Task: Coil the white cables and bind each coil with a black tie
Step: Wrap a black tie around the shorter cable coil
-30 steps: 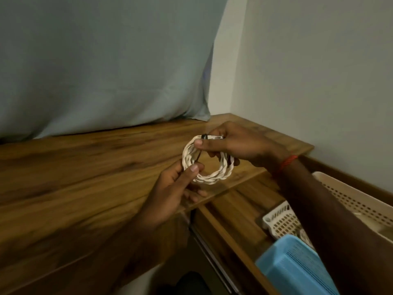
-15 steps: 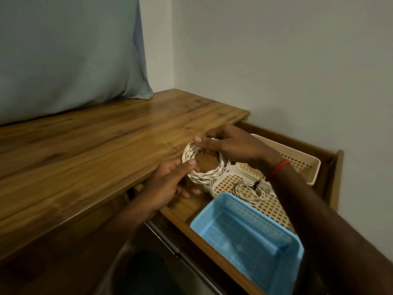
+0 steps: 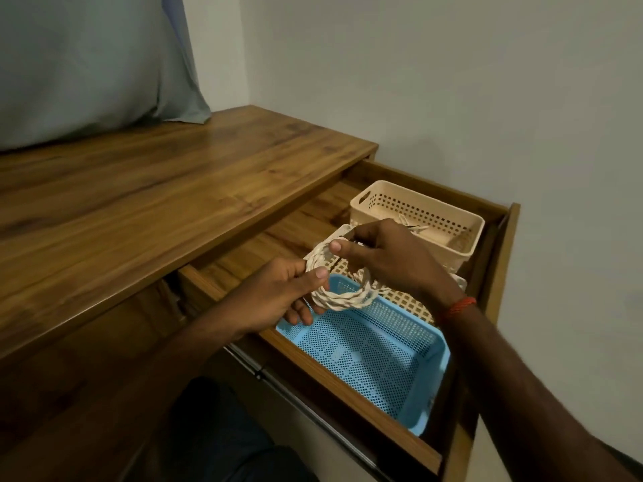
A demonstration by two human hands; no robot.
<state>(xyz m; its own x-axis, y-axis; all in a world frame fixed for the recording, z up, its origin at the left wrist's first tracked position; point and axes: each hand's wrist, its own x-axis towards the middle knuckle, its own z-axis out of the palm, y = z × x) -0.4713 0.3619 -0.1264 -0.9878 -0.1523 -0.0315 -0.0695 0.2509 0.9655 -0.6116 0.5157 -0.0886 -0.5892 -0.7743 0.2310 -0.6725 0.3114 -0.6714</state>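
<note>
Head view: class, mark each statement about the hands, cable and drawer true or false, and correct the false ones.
1. The left hand and the right hand both hold the white cable coil. True.
2. The blue basket holds a coil. False: it holds none.
3. The drawer is shut. False: it is pulled open.
4. The beige basket sits at the drawer's back. True.
5. The red thread is on the left wrist. False: the right wrist.

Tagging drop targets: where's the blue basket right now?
Head view, right of centre: the blue basket sits at the front of the open drawer, partly under the held white cable coil, with a white basket behind it.
</note>
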